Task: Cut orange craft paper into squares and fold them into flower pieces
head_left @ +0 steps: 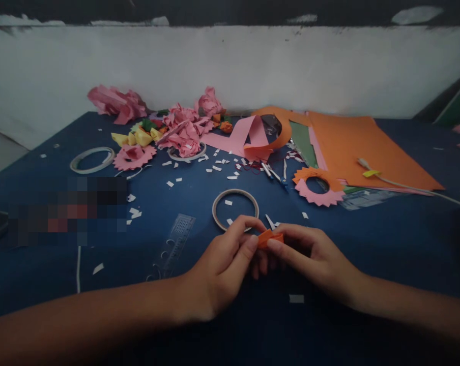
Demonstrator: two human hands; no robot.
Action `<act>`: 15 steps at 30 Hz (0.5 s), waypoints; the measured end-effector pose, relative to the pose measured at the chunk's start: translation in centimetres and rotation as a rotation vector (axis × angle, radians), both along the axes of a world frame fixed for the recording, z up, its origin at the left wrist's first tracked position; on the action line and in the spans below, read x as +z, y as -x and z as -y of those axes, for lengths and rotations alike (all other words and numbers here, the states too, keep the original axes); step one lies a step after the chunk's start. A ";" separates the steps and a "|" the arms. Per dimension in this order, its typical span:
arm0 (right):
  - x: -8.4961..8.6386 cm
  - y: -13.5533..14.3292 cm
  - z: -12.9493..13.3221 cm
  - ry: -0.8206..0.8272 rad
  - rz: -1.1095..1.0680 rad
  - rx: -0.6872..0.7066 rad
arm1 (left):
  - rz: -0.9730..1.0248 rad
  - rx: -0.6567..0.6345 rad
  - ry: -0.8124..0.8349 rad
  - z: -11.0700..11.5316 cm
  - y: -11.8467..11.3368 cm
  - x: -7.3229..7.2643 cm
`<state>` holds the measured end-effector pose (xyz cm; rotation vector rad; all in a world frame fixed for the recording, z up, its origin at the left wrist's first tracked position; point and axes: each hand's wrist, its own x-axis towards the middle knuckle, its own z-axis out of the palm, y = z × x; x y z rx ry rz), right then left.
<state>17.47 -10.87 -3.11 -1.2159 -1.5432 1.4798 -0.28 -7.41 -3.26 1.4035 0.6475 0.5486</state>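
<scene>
A small folded piece of orange paper (266,238) is pinched between both hands above the blue table. My left hand (230,259) grips its left side between thumb and forefinger. On its right side, the thumb and fingers of my right hand (314,251) are closed too. Just beyond the hands a roll of tape (213,208) lies flat, with white paper scraps inside its ring. A pointed pale tip (269,221) pokes out behind the fingers; the rest of it is hidden. Left of my left hand lies a clear plastic ruler (180,236).
Crumpled pink paper (184,127) and yellow folded pieces (141,136) lie at the back. Orange sheets (360,147) are stacked at the right, beside a pink-and-orange zigzag ring (325,195). A second tape roll (75,165) lies left. A white cable (413,188) crosses the sheets.
</scene>
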 end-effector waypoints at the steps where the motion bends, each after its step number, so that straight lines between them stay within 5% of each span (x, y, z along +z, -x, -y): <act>1: -0.1 0.1 0.0 0.002 0.008 -0.010 | -0.010 -0.007 -0.025 0.0 0.1 0.0; 15: -0.2 0.2 0.3 -0.035 0.022 -0.078 | -0.004 0.005 -0.082 0.1 0.1 -0.2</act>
